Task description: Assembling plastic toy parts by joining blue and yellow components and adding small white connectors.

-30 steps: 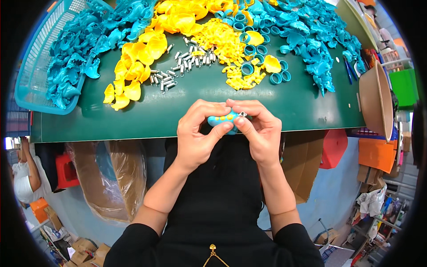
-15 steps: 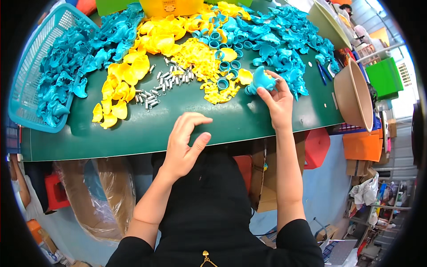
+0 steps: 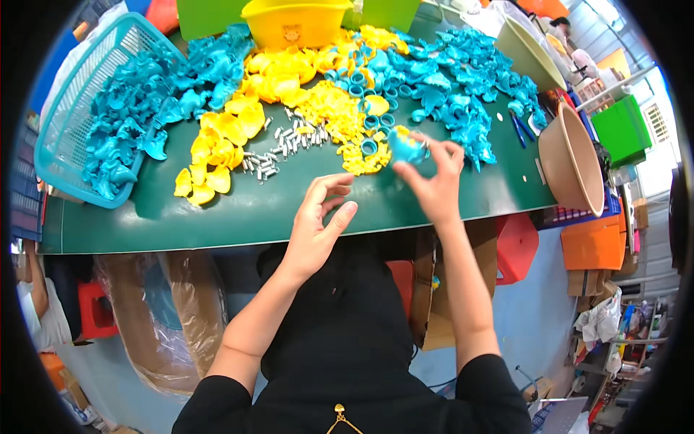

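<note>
My right hand (image 3: 437, 181) pinches a blue plastic part (image 3: 407, 150) between thumb and fingers, just above the green table. The part is smeared by motion, and a little yellow shows at its top. To its left, my left hand (image 3: 316, 228) hovers over the table's front edge, fingers bent and thumb apart, holding nothing. Beyond the hands lie small yellow pieces (image 3: 329, 108), blue rings (image 3: 369, 147) and small metal springs (image 3: 298, 137). Yellow curved shells (image 3: 238, 126) are heaped farther left. Blue moulded pieces (image 3: 463, 98) form a pile at the right.
A blue basket (image 3: 54, 155) of blue pieces stands on the left of the green table (image 3: 275, 220). A yellow tub (image 3: 300, 22) is at the back. Blue-handled pliers (image 3: 520, 130) lie near a beige basin (image 3: 571, 159) at the right. Below are cardboard boxes and a red stool (image 3: 517, 248).
My right hand has moved left and slightly down with the blue part, toward my left hand. My left hand has shifted a little right. The whole view has turned slightly.
</note>
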{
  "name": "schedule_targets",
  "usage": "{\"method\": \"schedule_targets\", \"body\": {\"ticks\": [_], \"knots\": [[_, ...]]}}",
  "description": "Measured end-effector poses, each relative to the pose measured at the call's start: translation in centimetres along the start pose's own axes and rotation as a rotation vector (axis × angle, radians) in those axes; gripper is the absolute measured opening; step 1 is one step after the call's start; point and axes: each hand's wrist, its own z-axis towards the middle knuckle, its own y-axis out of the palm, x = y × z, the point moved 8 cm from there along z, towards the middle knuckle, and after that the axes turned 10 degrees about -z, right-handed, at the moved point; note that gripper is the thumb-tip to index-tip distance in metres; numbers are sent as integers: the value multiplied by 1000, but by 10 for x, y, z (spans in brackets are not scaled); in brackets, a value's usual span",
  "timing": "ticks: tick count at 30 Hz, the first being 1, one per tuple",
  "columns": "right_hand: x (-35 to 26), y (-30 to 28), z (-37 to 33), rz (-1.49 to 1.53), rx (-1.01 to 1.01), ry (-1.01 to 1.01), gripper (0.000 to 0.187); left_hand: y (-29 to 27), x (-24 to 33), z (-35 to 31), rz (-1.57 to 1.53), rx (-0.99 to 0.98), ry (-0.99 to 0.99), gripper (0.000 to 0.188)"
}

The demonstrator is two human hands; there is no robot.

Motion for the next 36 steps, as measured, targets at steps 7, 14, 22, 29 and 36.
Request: {"method": "schedule_targets", "body": {"ticks": [7, 14, 22, 29, 36], "knots": [[-89, 5, -55, 829, -158, 117, 29, 8, 3, -20, -387, 20, 89, 28], [11, -41, -108, 744, -428, 407, 24, -11, 80, -19, 501, -68, 470, 27], [227, -39, -215, -143, -666, 565, 10, -264, 139, 15, 2082, 355, 329, 28], [-85, -11, -36, 404, -406, -87, 7, -216, 161, 7, 1555, 299, 626, 14], [-159, 115, 7, 223, -296, -370, 13, -69, 88, -66, 1372, -69, 579, 22]]}}
